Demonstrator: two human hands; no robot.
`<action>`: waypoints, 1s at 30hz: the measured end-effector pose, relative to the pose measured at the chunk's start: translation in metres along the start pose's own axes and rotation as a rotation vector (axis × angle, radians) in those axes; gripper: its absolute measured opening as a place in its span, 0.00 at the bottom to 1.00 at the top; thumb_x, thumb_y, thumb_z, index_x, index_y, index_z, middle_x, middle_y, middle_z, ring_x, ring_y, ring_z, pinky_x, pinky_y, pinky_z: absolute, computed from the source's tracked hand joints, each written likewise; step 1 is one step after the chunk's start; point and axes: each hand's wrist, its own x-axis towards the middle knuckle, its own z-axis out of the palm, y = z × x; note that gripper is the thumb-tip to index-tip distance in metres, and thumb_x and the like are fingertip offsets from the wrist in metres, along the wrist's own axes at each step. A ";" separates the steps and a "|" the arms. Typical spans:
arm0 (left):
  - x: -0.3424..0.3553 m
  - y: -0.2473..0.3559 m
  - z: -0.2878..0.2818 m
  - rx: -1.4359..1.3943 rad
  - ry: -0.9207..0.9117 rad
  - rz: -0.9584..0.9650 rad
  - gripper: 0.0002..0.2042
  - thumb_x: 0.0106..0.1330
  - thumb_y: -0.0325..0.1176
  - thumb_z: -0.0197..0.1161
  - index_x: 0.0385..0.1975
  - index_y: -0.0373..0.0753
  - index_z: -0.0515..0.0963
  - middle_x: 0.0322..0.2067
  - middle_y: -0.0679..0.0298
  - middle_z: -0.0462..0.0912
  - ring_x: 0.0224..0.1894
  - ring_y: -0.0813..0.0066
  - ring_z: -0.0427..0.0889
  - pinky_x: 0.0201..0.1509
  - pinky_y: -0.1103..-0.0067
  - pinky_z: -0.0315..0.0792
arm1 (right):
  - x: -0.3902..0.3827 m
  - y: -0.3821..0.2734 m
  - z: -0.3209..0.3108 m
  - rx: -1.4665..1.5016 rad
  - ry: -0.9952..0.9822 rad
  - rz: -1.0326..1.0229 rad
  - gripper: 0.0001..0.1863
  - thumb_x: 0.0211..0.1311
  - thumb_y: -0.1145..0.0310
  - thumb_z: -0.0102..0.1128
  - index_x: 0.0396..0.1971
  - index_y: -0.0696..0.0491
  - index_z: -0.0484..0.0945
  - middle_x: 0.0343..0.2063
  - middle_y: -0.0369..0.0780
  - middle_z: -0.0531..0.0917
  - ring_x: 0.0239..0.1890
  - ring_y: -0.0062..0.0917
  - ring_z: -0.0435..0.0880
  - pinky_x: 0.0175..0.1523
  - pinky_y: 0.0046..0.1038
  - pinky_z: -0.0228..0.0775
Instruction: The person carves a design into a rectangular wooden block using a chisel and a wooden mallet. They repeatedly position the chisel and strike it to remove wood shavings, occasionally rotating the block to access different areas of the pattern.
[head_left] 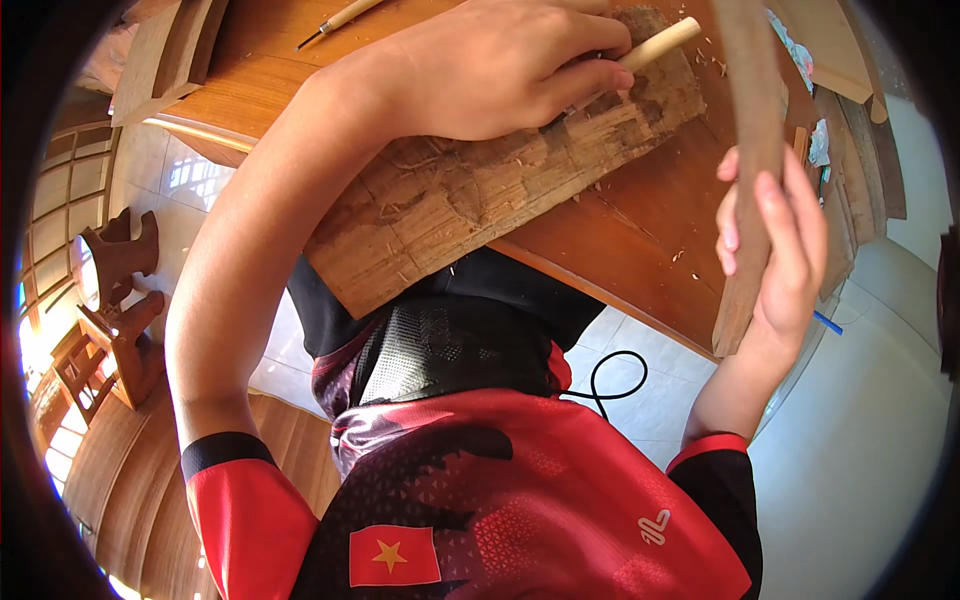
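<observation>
Rough board (470,205) lies beneath left fingers (592,82) gripping a pale handle (664,43); right fingers (785,222) grasp a wooden bar (758,125).

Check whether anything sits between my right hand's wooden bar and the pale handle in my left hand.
Nothing visible does: between the wooden bar and the pale handle, only a gap over the brown table shows. One view can't settle its depth.

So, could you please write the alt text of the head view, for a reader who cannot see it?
A person's left hand holds a pale wooden handle over a rough board that juts past the edge of a brown table; the right hand holds a long wooden bar. A thin tool lies farther back.
</observation>
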 end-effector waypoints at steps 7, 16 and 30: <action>0.002 0.005 -0.001 0.038 -0.011 -0.054 0.14 0.78 0.38 0.55 0.44 0.30 0.78 0.40 0.51 0.76 0.45 0.56 0.76 0.53 0.64 0.70 | 0.015 0.000 -0.002 0.043 -0.029 0.067 0.22 0.79 0.63 0.51 0.64 0.62 0.72 0.41 0.39 0.79 0.24 0.14 0.73 0.22 0.18 0.65; -0.001 -0.007 0.000 -0.085 0.009 -0.112 0.11 0.75 0.32 0.54 0.37 0.27 0.76 0.34 0.51 0.75 0.35 0.56 0.77 0.42 0.64 0.72 | 0.033 -0.012 0.003 -0.003 -0.104 -0.016 0.20 0.79 0.64 0.52 0.61 0.61 0.75 0.40 0.39 0.80 0.24 0.14 0.73 0.23 0.18 0.65; 0.002 -0.013 0.006 0.006 0.017 -0.032 0.14 0.76 0.36 0.53 0.37 0.27 0.77 0.35 0.48 0.76 0.38 0.54 0.78 0.46 0.63 0.73 | 0.050 -0.020 -0.008 -0.193 -0.193 0.103 0.26 0.80 0.62 0.49 0.70 0.59 0.67 0.42 0.36 0.76 0.24 0.11 0.68 0.22 0.15 0.59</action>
